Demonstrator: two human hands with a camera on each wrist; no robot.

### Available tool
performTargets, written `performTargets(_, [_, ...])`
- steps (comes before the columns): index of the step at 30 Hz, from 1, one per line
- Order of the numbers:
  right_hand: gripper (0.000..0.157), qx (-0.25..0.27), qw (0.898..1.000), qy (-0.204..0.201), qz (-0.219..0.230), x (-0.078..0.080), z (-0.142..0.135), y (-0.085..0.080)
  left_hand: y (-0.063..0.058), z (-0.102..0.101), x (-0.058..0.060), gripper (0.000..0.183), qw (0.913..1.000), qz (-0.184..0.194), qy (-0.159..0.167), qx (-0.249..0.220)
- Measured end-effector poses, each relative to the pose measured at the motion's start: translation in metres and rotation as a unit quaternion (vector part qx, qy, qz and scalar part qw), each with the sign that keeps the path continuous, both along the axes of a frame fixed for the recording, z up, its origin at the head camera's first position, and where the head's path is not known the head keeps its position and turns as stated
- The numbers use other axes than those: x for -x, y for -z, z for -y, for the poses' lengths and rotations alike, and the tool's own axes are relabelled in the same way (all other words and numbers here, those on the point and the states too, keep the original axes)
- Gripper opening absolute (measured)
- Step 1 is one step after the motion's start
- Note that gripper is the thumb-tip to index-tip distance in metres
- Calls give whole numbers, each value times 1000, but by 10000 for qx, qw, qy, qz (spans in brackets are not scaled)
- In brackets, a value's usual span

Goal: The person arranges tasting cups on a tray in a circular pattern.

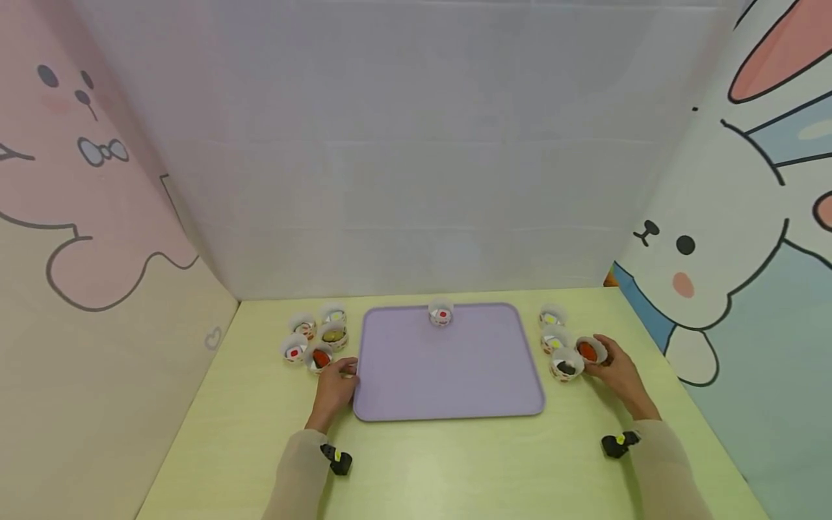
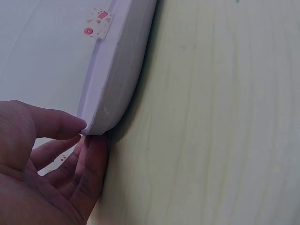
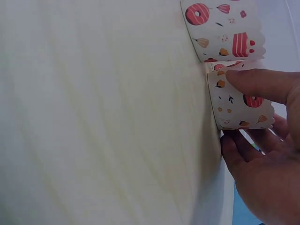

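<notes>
My left hand (image 1: 335, 391) pinches the left rim of a lilac tray (image 1: 448, 375). In the left wrist view the thumb lies on top of the tray's edge (image 2: 124, 70) and the fingers are at its underside. At the right, my right hand (image 1: 620, 374) grips a paper baking cup (image 1: 590, 350) with something orange-red inside. The right wrist view shows the thumb on one side of this patterned cup (image 3: 239, 103) and fingers on the other. Beside it stands a cup with a dark item (image 1: 566, 365). A cup with a red-and-white item (image 1: 441, 313) sits at the tray's far edge.
Left of the tray cluster several paper cups (image 1: 334, 334), the nearest with orange-red contents (image 1: 320, 358) close to my left hand. Two cups with yellow-and-white items (image 1: 555, 339) stand right of the tray. A pale wall (image 1: 416, 180) closes off the table's (image 1: 442, 462) back.
</notes>
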State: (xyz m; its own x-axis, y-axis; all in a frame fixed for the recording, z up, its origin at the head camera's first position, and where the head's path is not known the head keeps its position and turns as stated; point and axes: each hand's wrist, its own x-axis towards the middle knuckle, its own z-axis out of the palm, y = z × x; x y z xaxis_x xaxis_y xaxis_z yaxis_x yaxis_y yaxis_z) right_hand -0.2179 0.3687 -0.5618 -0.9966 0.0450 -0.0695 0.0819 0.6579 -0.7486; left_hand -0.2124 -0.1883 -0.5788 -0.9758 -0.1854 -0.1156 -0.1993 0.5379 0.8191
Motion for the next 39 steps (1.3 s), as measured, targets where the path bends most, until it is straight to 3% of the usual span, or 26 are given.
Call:
performTargets(19, [77, 42, 9990, 451, 13, 0, -2, 1, 0, 0, -1, 40, 10000, -19, 18, -84])
performTargets(28, [73, 29, 9984, 556, -131, -5, -3, -15, 3, 0, -1, 40, 10000, -47, 13, -13])
performTargets(39, [74, 105, 9983, 338, -466, -7, -1, -40, 3, 0, 0, 38, 9999, -136, 53, 16])
